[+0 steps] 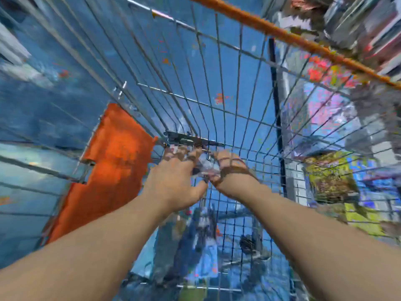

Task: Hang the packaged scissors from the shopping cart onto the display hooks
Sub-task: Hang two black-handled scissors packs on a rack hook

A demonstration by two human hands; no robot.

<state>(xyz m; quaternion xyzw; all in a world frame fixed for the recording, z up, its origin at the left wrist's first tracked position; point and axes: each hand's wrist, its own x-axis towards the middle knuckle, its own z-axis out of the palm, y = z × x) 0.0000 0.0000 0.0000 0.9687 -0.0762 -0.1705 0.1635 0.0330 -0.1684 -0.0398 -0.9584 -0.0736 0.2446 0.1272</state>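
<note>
The picture is heavily blurred. Both my arms reach down into a wire shopping cart (227, 101). My left hand (173, 177) and my right hand (227, 168) meet near the cart's far end, fingers curled round a clear packaged item (205, 165) between them. A dark packaged scissors (188, 139) lies just beyond my fingertips on the cart's mesh. More blurred packages (201, 242) lie in the cart under my forearms. No display hooks can be made out.
The cart has an orange handle bar (293, 38) at upper right and an orange flap (108, 170) on its left side. Blue floor shows through the mesh. Shelves with colourful goods (332, 174) stand to the right.
</note>
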